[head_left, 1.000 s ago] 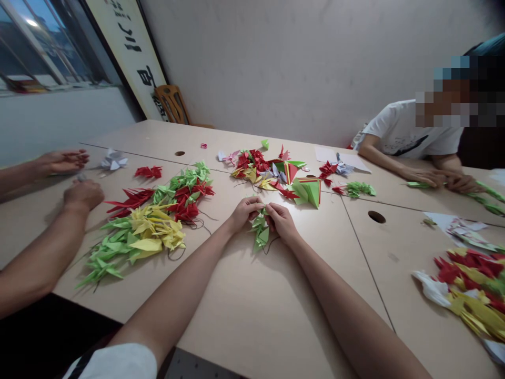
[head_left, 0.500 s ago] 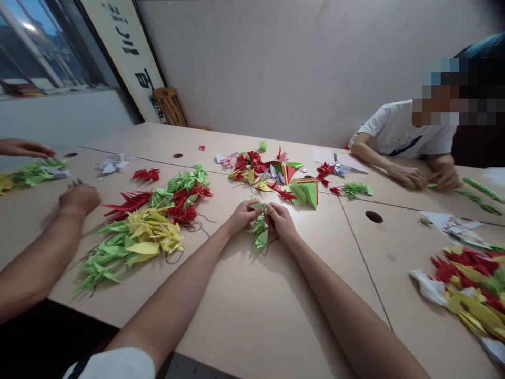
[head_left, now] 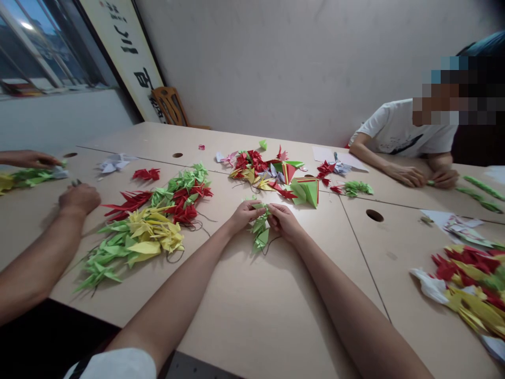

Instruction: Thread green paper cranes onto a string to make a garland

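My left hand (head_left: 246,216) and my right hand (head_left: 283,222) are close together above the beige table (head_left: 252,316), both pinching a strand of green origami cranes (head_left: 259,230). A dark thread (head_left: 271,243) trails from the strand onto the tabletop. To the left lies a heap of green, yellow and red paper cranes (head_left: 144,247), and a mixed pile of folded paper (head_left: 260,173) sits just beyond my hands. A co-worker's hand (head_left: 80,199) rests beside the heap. Another co-worker's hands (head_left: 406,175) hold a green strand at the right.
More red, yellow and green cranes (head_left: 465,284) lie at the lower right, near loose paper scraps (head_left: 461,229). The joined table has round cable holes (head_left: 374,215). A wooden chair (head_left: 168,105) and a calligraphy banner (head_left: 126,52) stand against the far wall.
My hands have barely moved on the green strand. The far-left co-worker's hand has moved right and lowered toward the green cranes there. The right co-worker's hands have shifted slightly on their strand.
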Tool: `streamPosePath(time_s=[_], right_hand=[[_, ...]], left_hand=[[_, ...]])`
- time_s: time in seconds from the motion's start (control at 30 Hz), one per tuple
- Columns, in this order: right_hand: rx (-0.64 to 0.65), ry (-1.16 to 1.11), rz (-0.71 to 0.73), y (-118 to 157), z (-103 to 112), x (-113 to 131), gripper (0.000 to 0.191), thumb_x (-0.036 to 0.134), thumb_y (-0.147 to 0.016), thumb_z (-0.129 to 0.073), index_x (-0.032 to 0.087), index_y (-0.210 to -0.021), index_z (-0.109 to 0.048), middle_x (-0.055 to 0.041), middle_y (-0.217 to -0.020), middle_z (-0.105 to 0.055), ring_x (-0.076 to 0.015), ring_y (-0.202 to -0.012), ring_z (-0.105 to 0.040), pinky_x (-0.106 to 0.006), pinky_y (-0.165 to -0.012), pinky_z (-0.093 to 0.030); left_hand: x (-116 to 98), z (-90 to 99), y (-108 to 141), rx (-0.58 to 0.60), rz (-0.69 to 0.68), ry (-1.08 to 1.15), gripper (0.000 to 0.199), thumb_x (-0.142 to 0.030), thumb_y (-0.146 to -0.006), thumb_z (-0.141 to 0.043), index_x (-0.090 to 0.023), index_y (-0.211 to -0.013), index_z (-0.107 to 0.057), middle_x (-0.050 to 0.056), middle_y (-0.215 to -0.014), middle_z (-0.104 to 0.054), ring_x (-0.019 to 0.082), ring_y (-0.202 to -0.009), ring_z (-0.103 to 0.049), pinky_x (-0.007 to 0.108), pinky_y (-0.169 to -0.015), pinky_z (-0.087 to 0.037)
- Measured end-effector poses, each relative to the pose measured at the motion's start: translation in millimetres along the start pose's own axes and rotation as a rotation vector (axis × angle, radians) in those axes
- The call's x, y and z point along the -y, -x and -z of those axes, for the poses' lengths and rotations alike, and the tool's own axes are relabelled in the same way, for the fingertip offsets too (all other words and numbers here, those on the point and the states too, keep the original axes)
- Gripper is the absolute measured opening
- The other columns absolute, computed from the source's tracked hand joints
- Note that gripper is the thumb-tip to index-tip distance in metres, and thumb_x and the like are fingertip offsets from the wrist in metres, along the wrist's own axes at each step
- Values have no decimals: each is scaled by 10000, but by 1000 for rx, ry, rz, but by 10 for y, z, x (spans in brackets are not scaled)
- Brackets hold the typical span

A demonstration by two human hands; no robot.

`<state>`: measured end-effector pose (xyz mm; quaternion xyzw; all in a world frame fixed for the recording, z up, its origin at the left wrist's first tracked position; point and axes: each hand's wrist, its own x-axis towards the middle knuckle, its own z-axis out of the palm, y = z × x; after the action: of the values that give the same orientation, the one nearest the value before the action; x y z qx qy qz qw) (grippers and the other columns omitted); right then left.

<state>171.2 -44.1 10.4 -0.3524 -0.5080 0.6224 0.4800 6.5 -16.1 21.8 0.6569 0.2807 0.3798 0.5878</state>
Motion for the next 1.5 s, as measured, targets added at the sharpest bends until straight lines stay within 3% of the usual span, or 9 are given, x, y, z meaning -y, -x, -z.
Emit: streamPosePath(time_s=[0.23,0.47,0.63,0.97,1.33,1.5], right_hand=[[66,-42,-40,0,14,30,407,510,-780,-678,181,-657,-473,81,-465,-375,-43,-362,-309,-195,-362,-195],[29,20,-9,-10,23,-22,379,521,-815,-630,175,-708,-518,74,-464,-411,-43,-351,-316,-190,-357,-170],[74,28,-14,12,12,14,325,463,-788,-669,177,-734,-526,65,-515,-471,-48,-375,-363,-185,-364,-211],[12,182,71,37,-33,16,322,440,-809,-643,180,-677,-507,71,-498,-462,-47,-368,-357,-188,-366,-246],[45,112,32,43,-11,52,332,454,-769,-683,178,-689,-516,64,-507,-468,-50,-391,-360,-189,-378,-232],[74,31,-6,37,1,49,299,405,-768,-680,178,-677,-507,63,-490,-464,-55,-384,-370,-192,-373,-215]], left_hand=[[-29,5,10,26,20,14,453,-549,-717,-700,-130,-672,-533,-71,-493,-347,51,-451,-275,235,-456,-158],[-21,3,0,-6,40,72,428,-485,-712,-717,-148,-621,-469,-76,-478,-327,44,-443,-255,232,-460,-146],[32,22,-12,-7,33,113,418,-468,-719,-714,-150,-626,-458,-76,-481,-338,41,-439,-259,230,-457,-146],[4,22,-7,-17,69,146,445,-491,-649,-753,-142,-616,-479,-80,-482,-329,33,-430,-245,229,-446,-130],[-23,28,6,-17,73,217,418,-423,-664,-769,-143,-617,-463,-85,-486,-320,28,-423,-241,218,-442,-129],[28,63,4,42,90,284,354,-364,-705,-751,-130,-657,-490,-84,-503,-325,23,-429,-239,208,-441,-130]])
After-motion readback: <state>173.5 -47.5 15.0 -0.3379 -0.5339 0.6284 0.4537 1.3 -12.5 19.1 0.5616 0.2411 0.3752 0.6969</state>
